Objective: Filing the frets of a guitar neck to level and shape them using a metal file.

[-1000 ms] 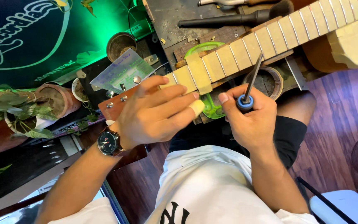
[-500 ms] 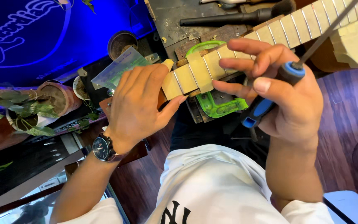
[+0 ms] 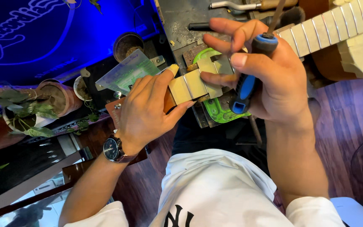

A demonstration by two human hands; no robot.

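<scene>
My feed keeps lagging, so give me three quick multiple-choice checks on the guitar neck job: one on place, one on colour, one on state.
1. Where is the left hand?
A. on the end of the guitar neck
B. on the potted plant
C. on the floor

2. What colour is the handle of the tool in the right hand?
A. red and white
B. blue and black
C. yellow

3. How does the right hand hold the tool?
A. it lies loose on the bench
B. pinched by two fingertips at the tip
C. gripped in the palm while the fingers reach to the neck

Answers: 1 A, the fingers wrap over the pale fretted end. 2 B, blue grip with black parts. 3 C, the thumb clamps the handle, fingers extended.
</scene>
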